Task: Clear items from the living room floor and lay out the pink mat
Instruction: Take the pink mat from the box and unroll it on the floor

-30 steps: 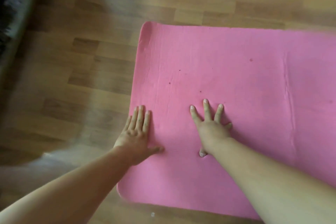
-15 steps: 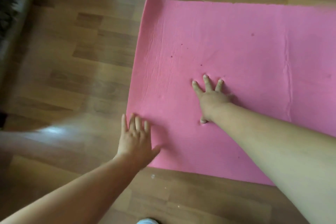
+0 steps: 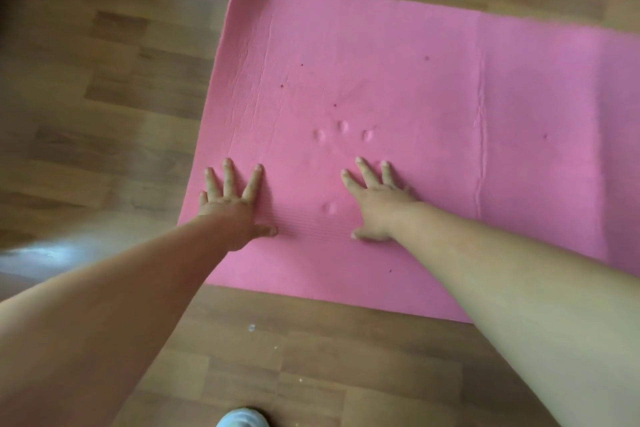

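Observation:
The pink mat point(image 3: 398, 80) lies unrolled on the wooden floor and runs off the right edge of the view. Its far left end curls up slightly. My left hand point(image 3: 232, 199) lies flat with spread fingers on the mat's left edge near the front. My right hand point(image 3: 375, 199) presses flat on the mat a little to the right, fingers spread. Small fingertip dents show in the mat just beyond my right hand.
Wooden parquet floor point(image 3: 104, 97) surrounds the mat on the left, front and back. A light-coloured toe or shoe tip point(image 3: 242, 419) shows at the bottom edge. Small white specks point(image 3: 251, 328) lie on the floor in front of the mat.
My right hand has slid back toward me, leaving dents where its fingertips pressed. My left hand has moved from the floor edge onto the mat's left edge.

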A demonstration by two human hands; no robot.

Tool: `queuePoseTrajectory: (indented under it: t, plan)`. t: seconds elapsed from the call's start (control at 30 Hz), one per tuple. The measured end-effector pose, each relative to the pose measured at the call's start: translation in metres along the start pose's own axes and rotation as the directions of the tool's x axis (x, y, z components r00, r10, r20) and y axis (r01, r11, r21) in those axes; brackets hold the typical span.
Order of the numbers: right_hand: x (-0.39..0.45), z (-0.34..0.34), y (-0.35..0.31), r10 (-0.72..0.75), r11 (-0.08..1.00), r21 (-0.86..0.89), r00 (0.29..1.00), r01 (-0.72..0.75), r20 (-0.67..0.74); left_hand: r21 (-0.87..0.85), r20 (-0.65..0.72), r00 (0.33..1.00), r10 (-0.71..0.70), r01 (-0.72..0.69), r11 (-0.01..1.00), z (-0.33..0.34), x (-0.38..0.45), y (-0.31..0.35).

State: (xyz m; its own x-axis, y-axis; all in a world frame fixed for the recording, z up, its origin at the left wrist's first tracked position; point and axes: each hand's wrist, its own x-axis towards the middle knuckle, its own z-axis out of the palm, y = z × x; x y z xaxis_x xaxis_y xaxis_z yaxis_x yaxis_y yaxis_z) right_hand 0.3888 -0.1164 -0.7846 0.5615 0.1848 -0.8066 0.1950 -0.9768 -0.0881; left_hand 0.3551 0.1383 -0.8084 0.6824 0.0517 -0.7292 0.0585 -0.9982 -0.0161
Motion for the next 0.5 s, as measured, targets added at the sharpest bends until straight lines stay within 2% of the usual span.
queuePoseTrajectory:
  t: [0.1, 0.3, 0.5]
  plan:
    - [0.001, -0.001, 0.006, -0.033, 0.999, 0.032, 0.999, 0.033, -0.007, 0.034, -0.001, 1.000, -0.020, 0.020, 0.999, -0.001, -0.006, 0.006]
    - [0.006, -0.011, 0.005, -0.034, 0.991, 0.122, 0.978, 0.060, -0.204, -0.037, -0.022, 0.995, -0.096, 0.095, 0.995, 0.004, -0.022, 0.035]
    - [-0.009, 0.010, 0.002, 0.097, 0.933, 0.358, 0.982, -0.034, -0.161, -0.064, 0.005, 0.996, -0.087, 0.087, 0.994, 0.027, -0.047, 0.045]
